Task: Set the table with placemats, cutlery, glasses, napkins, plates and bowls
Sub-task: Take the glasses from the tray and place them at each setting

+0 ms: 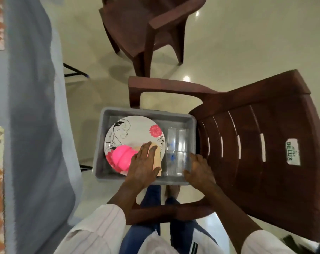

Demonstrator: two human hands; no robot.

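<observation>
Inside the grey tub [146, 111], the napkin [152, 153] is pressed onto the plate [133, 129] by the flat left hand [142, 165]. The right hand [199, 169] is laid on the glasses [177, 143], and its grip cannot be told. The napkin is best pinched by its edge.

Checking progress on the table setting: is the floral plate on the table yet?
No: the floral plate lies inside the grey tub on the chair, with pink bowls on it.
</observation>
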